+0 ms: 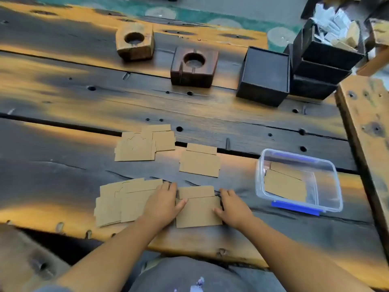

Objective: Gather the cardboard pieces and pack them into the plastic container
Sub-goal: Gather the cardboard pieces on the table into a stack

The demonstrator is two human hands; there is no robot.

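Under the left hand [163, 202], cardboard stack [124, 202] partly hidden.

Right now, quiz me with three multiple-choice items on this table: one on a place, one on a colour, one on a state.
1. Where does the plastic container stand relative to the hands?
A. to their right
B. to their left
C. between them

2. What colour is the container's clip?
A. red
B. blue
C. green

3. What are the left hand and right hand doing?
A. lifting a black box
B. hanging off the table
C. pressing on either side of one cardboard stack

Answers: 1 A, it sits right of the right hand. 2 B, the front latch is blue. 3 C, both hands flank the near stack, thumbs on top.
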